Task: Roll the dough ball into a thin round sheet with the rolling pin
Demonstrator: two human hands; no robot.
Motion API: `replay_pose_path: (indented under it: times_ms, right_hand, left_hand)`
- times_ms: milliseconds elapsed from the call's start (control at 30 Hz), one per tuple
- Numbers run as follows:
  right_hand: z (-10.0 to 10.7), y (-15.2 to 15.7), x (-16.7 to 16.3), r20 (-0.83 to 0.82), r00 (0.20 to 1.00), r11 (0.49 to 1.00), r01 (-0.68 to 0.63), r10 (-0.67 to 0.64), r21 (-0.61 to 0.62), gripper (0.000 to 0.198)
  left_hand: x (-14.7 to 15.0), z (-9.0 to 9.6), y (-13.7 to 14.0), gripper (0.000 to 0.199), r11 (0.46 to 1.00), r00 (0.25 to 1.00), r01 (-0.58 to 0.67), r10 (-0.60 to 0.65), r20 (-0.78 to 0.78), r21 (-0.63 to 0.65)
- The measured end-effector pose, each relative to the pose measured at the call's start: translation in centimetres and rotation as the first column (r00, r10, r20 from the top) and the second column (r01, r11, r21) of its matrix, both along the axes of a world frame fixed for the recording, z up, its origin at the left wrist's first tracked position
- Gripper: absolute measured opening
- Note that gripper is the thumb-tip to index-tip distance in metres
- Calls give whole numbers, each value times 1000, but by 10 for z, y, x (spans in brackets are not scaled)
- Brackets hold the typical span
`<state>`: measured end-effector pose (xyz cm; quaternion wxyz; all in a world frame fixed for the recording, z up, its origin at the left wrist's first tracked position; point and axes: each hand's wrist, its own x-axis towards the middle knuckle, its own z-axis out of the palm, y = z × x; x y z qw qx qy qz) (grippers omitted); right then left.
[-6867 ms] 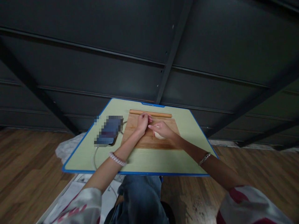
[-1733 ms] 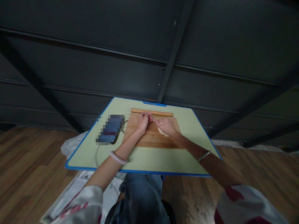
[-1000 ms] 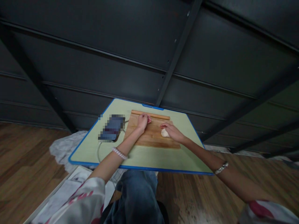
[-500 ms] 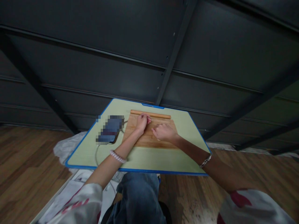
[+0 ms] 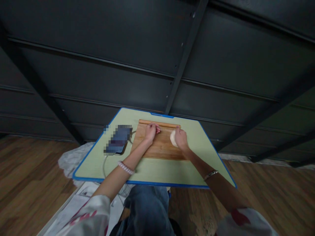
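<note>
A pale round lump of dough [image 5: 173, 139] lies on the right part of the wooden board [image 5: 157, 151]. My right hand [image 5: 181, 137] is closed against the dough's right side and covers part of it. Over the board's upper left part, my left hand [image 5: 151, 131] is curled, with its fingers bent inward. Whether anything is inside those fingers is hidden. A thin wooden rolling pin [image 5: 162, 124] lies along the board's far edge, just beyond both hands.
The board rests on a small pale green table [image 5: 157, 172] with a blue rim. Left of the board is a phone [image 5: 119, 141], partly pixelated, with a cable [image 5: 103, 167]. Dark metal panels [image 5: 118, 85] stand behind the table. Crumpled cloth [image 5: 71, 159] shows at the lower left.
My right hand has moved away from me and turned from a fist pressing down to gripping the dough's side. More of the dough shows now. My left hand stays almost in place.
</note>
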<state>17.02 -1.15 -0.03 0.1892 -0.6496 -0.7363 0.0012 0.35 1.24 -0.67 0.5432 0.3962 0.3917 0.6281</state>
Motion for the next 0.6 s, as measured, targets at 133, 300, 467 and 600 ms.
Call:
replay_pose_path:
  times_ms: [133, 300, 467, 600]
  right_hand:
    - [2, -21, 5, -295, 945, 982, 170, -139, 82, 62]
    - [26, -56, 22, -297, 952, 997, -78, 76, 5, 34]
    - [44, -65, 15, -126, 984, 987, -134, 123, -83, 41]
    - [39, -55, -11, 29, 970, 970, -242, 243, -29, 31]
  left_hand:
    - [0, 2, -1, 13, 1000, 1000, -11, 11, 19, -1]
    - [1, 0, 2, 14, 1000, 1000, 4, -4, 20, -8]
    - [1, -3, 4, 13, 1000, 1000, -4, 4, 26, 0]
    - [1, -2, 4, 15, 1000, 1000, -16, 16, 20, -7]
